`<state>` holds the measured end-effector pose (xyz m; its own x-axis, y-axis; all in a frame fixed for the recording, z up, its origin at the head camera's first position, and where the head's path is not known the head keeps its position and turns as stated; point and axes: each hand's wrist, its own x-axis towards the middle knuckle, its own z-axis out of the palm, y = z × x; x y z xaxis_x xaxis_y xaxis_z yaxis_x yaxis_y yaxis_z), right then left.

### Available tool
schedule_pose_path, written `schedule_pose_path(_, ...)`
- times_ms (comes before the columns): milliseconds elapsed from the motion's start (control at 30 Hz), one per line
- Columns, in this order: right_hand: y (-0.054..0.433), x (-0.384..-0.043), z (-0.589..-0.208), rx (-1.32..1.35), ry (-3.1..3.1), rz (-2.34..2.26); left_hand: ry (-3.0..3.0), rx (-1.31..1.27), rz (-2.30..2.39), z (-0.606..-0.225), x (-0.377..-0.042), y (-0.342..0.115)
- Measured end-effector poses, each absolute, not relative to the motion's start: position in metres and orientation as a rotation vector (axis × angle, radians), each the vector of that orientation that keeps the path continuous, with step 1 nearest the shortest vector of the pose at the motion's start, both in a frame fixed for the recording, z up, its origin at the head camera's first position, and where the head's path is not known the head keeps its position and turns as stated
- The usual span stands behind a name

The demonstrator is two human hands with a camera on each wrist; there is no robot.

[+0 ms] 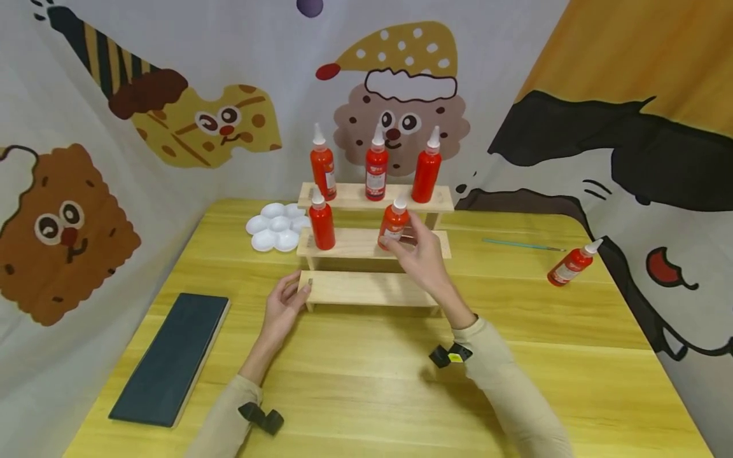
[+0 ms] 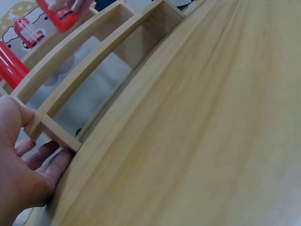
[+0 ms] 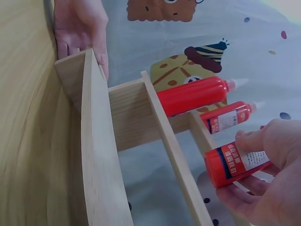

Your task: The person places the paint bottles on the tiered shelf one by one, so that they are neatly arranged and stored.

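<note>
A three-step wooden display rack [image 1: 366, 289] stands on the table. My left hand [image 1: 282, 307] grips the left end of its lowest step, with the thumb on the top corner and the fingers by the end leg [image 2: 61, 134]. In my right hand [image 1: 426, 257] is a red paint bottle [image 3: 233, 162] with a white nozzle, held upright between thumb and fingers at the middle step, right of centre. Another red bottle [image 1: 323, 228] occupies that step's left end. Three more stand along the top step: left [image 1: 323, 172], middle [image 1: 376, 173] and right [image 1: 426, 175].
One red bottle [image 1: 571, 265] lies at the table's right, near a thin blue paintbrush [image 1: 521, 244]. A white flower-shaped palette [image 1: 275, 226] sits left of the rack. A dark flat board [image 1: 172, 359] lies at the left. Behind hangs a cartoon-printed cloth [image 1: 246, 38].
</note>
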<state>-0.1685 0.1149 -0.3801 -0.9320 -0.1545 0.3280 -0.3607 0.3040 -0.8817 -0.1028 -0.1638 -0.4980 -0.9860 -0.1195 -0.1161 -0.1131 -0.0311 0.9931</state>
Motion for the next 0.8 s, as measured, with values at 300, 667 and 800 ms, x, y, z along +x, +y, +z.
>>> schedule_pose_path(300, 0.094, -0.187, -0.387, 0.547, -2.455, 1.657, -2.154, 0.249, -2.262, -0.5, -0.104, -0.164)
schedule_pose_path(667, 0.087, -0.19, -0.392, 0.535, -2.495, 1.593, -2.16, 0.258, -2.263, -0.499, -0.105, -0.165)
schedule_pose_path(800, 0.091, -0.187, -0.39, 0.521, -2.515, 1.572, -2.163, 0.267, -2.261, -0.5, -0.106, -0.164)
